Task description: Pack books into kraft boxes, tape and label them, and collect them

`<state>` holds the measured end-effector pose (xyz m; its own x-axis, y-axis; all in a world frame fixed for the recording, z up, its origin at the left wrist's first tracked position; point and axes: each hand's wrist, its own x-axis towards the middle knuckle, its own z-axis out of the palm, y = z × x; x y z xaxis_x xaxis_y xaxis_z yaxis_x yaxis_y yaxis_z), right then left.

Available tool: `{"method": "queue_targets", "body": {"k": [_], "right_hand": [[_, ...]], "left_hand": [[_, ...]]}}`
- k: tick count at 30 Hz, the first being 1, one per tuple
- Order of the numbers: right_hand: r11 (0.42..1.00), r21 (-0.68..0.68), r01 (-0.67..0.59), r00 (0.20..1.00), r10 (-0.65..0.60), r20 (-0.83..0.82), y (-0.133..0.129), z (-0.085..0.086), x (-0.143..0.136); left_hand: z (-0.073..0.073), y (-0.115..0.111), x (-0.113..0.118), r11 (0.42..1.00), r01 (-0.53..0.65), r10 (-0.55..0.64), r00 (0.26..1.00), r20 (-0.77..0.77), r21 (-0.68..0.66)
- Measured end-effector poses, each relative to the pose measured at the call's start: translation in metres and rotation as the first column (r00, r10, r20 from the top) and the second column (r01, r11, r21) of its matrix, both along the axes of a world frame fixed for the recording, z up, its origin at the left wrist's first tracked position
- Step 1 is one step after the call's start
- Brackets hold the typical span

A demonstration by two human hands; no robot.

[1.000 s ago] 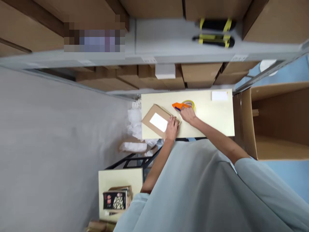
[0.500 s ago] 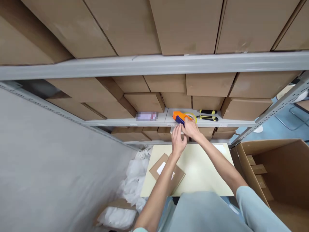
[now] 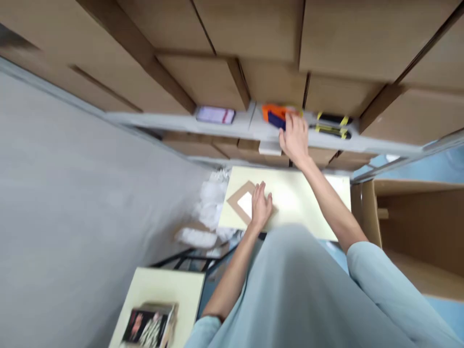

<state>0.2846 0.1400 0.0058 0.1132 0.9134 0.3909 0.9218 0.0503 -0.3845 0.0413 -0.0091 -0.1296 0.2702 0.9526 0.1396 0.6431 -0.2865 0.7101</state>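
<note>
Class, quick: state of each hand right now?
Left hand: open, flat on the parcel.
Right hand: open, at the tape dispenser on the shelf; holding nothing.

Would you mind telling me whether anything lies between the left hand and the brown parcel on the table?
Nothing visible does. The left hand rests flat on the brown parcel itself, beside its white label, on the pale table. The right hand is away at the shelf, by the orange tape dispenser.

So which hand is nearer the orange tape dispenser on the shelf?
The right hand: it is up at the shelf beside the orange tape dispenser, seemingly touching it. The left hand is down on the brown parcel, well below.
</note>
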Motion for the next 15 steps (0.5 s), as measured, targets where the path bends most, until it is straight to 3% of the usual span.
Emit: {"method": "queue_targets", "body": {"k": [2,5,8,10,12,15], "right_hand": [[1.000,-0.007,-0.004,0.990,0.003,-0.138,-0.039,-0.052,-0.009],[0.970,-0.243,0.003,0.940,-0.086,-0.331,-0.118,-0.137,-0.032],[0.846,-0.531,-0.037,0.870,-0.234,-0.434,-0.195,-0.201,-0.061],[0.727,-0.680,-0.091,0.830,-0.322,-0.455,-0.231,-0.224,-0.077],[0.621,-0.768,-0.157,0.797,-0.379,-0.469,-0.250,-0.235,-0.089],[0.572,-0.773,-0.275,0.721,-0.409,-0.559,-0.257,-0.236,-0.102]], "left_hand": [[-0.027,-0.030,-0.021,0.994,-0.039,0.033,0.997,-0.064,-0.103],[-0.056,-0.064,-0.038,0.975,-0.035,0.006,0.991,-0.133,-0.221],[-0.072,-0.077,-0.038,0.967,-0.007,-0.037,0.985,-0.166,-0.255],[-0.080,-0.077,-0.034,0.972,0.001,-0.046,0.981,-0.188,-0.237],[-0.087,-0.075,-0.029,0.977,-0.009,-0.034,0.980,-0.198,-0.211],[-0.093,-0.074,-0.025,0.977,-0.042,0.003,0.983,-0.184,-0.209]]}}
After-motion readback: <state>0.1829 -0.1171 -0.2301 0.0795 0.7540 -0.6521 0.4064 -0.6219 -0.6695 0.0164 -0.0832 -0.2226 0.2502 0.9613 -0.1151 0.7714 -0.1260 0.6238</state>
